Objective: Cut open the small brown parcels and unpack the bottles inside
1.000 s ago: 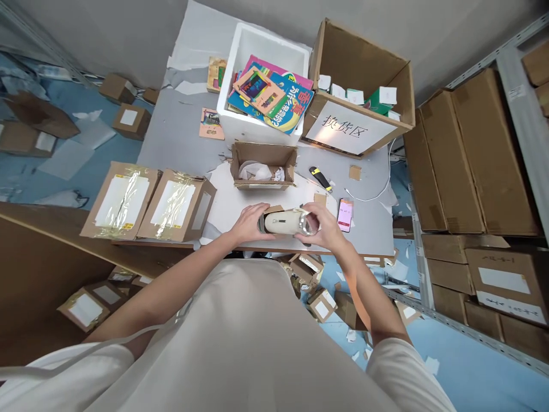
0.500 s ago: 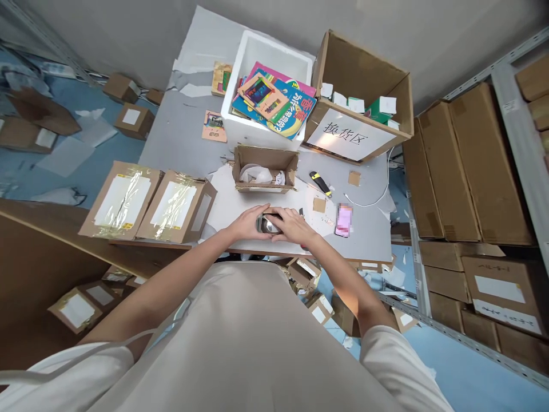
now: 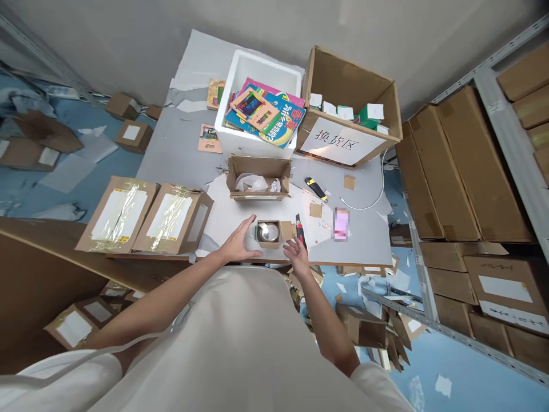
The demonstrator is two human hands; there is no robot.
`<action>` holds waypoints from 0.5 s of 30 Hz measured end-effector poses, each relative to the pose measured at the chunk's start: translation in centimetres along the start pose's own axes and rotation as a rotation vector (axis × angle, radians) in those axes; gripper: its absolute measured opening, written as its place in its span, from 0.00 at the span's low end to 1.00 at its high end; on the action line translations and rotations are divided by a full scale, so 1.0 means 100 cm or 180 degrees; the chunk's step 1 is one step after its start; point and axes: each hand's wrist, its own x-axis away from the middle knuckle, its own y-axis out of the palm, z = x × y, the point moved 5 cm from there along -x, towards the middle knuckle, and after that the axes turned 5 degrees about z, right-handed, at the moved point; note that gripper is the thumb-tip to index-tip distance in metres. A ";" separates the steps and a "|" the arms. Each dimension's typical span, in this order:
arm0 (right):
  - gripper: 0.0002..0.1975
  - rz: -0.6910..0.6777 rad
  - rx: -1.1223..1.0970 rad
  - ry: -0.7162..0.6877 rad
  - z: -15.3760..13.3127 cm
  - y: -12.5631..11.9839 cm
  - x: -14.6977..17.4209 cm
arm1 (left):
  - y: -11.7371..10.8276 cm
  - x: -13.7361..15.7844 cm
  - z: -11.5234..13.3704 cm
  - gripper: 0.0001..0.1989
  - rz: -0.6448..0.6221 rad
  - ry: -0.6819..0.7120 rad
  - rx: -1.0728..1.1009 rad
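A shiny round metal object (image 3: 268, 232) lies inside a small cardboard box (image 3: 269, 246) near the table's front edge. The box's flap (image 3: 287, 230) stands open to the right. My left hand (image 3: 237, 243) is left of the box, fingers spread, holding nothing. On the other side, my right hand (image 3: 297, 255) is open at the box's lower right, its fingers apart and close to the flap. A red and black utility knife (image 3: 301, 230) lies just beyond the right fingers; whether they touch it I cannot tell.
Behind the small box stands an open carton (image 3: 259, 195) with plastic wrap. A foam box (image 3: 253, 146) of books and a large carton (image 3: 351, 140) line the back. A yellow-black cutter (image 3: 316, 189) and a phone (image 3: 341, 224) lie right; two taped cartons (image 3: 171, 220) stand left.
Both hands have let go of the round metal object and moved apart, left hand leftward, right hand down and right. The small box and the red utility knife have come into plain sight.
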 end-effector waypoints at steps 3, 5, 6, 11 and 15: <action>0.37 -0.0216 -0.0297 -0.0064 -0.016 0.018 -0.003 | 0.001 -0.012 0.013 0.49 0.0289 0.0051 0.0056; 0.36 -0.0323 -0.0416 -0.0268 -0.034 0.025 -0.005 | 0.002 -0.019 0.020 0.38 0.0405 0.0134 0.0118; 0.36 -0.0360 -0.0421 -0.0409 -0.044 0.027 -0.005 | 0.003 -0.021 0.022 0.32 0.0449 0.0168 0.0146; 0.39 -0.1002 0.0768 -0.1396 -0.099 0.042 0.003 | 0.007 -0.024 0.020 0.21 0.0437 0.0256 0.0266; 0.34 -0.1713 0.2139 -0.2382 -0.127 0.065 0.012 | 0.007 -0.023 0.013 0.27 0.0279 0.0249 0.0432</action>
